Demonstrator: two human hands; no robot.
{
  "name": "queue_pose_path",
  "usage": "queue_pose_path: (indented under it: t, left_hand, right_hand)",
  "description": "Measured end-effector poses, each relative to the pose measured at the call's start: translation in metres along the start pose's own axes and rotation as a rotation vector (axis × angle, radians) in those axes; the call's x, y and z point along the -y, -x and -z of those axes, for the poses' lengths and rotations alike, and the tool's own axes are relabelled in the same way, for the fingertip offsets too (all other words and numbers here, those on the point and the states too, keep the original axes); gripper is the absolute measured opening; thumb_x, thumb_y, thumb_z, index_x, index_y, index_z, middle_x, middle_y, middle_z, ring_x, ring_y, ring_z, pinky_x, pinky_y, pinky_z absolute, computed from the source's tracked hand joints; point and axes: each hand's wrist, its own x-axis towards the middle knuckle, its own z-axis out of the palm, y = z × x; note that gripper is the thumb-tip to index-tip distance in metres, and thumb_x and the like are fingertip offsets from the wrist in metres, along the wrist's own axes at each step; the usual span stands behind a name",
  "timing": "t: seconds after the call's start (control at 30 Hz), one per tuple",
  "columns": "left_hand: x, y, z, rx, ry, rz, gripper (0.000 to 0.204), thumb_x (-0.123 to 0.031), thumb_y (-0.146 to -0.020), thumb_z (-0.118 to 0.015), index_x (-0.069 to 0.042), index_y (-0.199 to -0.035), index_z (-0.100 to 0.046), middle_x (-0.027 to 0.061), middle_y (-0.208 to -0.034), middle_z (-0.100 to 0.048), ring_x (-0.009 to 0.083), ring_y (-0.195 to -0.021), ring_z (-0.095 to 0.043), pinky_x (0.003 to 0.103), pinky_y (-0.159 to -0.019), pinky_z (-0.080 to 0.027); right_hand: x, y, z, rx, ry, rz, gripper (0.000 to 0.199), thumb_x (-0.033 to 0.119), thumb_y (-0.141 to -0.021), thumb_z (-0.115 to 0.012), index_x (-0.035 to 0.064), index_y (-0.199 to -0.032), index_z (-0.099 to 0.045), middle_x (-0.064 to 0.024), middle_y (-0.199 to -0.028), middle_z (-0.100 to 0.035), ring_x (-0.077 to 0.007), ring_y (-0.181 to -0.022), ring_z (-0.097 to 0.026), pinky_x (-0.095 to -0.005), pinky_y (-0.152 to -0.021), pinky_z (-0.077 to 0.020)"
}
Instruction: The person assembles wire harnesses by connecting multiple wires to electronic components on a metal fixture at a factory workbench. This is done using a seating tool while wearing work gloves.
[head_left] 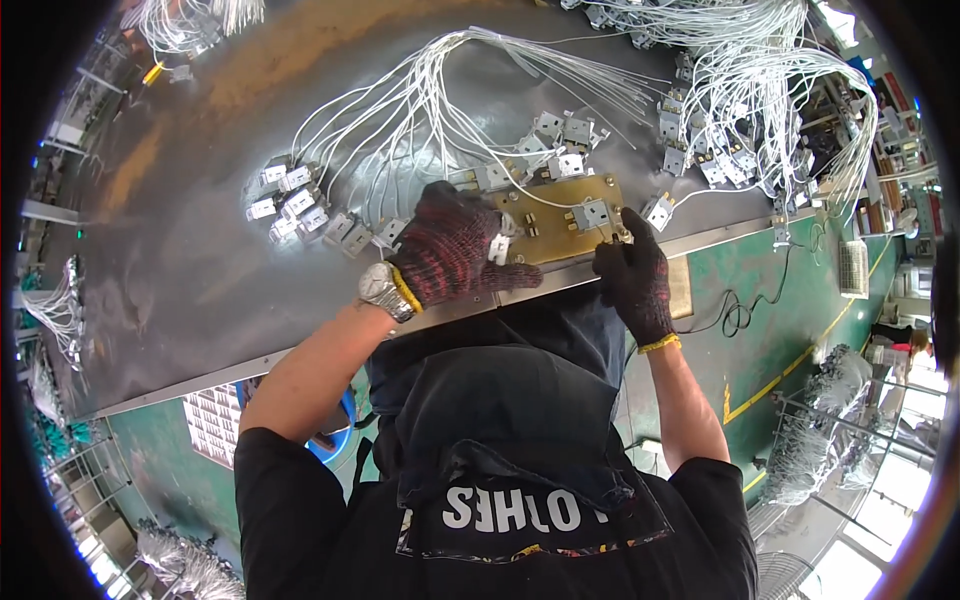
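Note:
Both of my hands wear dark red-and-black knit gloves with yellow cuffs. My left hand (450, 245) is at the left end of a brass-coloured plate (565, 242), its fingers curled round a small silver metal part (499, 249) and its thumb stretched along the table edge. On the plate lies a grey metal box-shaped part (590, 214) with a white wire running to it. Small upright pins and bolts stand on the plate. My right hand (638, 275) is closed at the plate's right end, thumb and forefinger together at a small metal piece that I cannot make out.
White wires (440, 80) fan over the dark metal table (200, 170), ending in metal boxes (297, 205) on the left and more behind the plate. A larger wire bundle (770, 80) lies at the far right. A single box (658, 211) lies right of the plate. The table's edge runs before me.

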Motion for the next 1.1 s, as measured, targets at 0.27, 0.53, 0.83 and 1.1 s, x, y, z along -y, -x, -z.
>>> queue_pose_path:
  t: [0.27,0.53,0.83,1.1]
  left_hand:
    - [0.004,0.007,-0.019,0.134,-0.229,-0.010,0.039,-0.047,-0.073,-0.077,-0.016,-0.096,-0.073,0.0111,-0.084,-0.069,0.0333,-0.088,-0.066,0.048,-0.088,-0.045]
    - [-0.004,-0.016,-0.034,-0.069,-0.126,0.019,0.058,-0.031,-0.076,-0.076,-0.012,-0.129,-0.063,0.0131,-0.114,-0.072,0.0326,-0.102,-0.069,0.049,-0.097,-0.045]
    - [-0.011,-0.028,-0.024,-0.164,-0.163,-0.069,0.044,-0.028,-0.078,-0.072,-0.010,-0.118,-0.070,0.0148,-0.111,-0.071,0.0305,-0.105,-0.067,0.045,-0.095,-0.044]
    - [-0.004,-0.038,-0.011,0.152,-0.048,0.012,0.059,-0.049,-0.073,-0.080,-0.012,-0.117,-0.073,0.0123,-0.129,-0.066,0.0321,-0.124,-0.060,0.049,-0.107,-0.039]
  right_hand:
    - [-0.001,-0.009,-0.006,0.122,-0.279,-0.160,0.038,0.018,-0.095,-0.063,-0.0011,-0.127,-0.059,-0.0061,-0.078,-0.064,-0.0115,-0.057,-0.058,-0.0270,-0.048,-0.0469]
    - [0.018,0.011,-0.038,0.193,-0.545,-0.223,0.015,0.011,-0.092,-0.066,0.0025,-0.103,-0.063,-0.0056,-0.070,-0.064,-0.0125,-0.051,-0.057,-0.0275,-0.046,-0.0459]
    - [0.030,-0.015,-0.029,0.183,-0.264,-0.144,0.015,0.007,-0.090,-0.072,0.0042,-0.103,-0.064,-0.0050,-0.074,-0.065,-0.0118,-0.059,-0.063,-0.0278,-0.051,-0.0500]
    - [0.023,-0.008,-0.034,0.172,0.077,0.128,0.016,0.011,-0.091,-0.074,0.0041,-0.103,-0.065,-0.0063,-0.075,-0.068,-0.0129,-0.065,-0.066,-0.0296,-0.056,-0.0518]
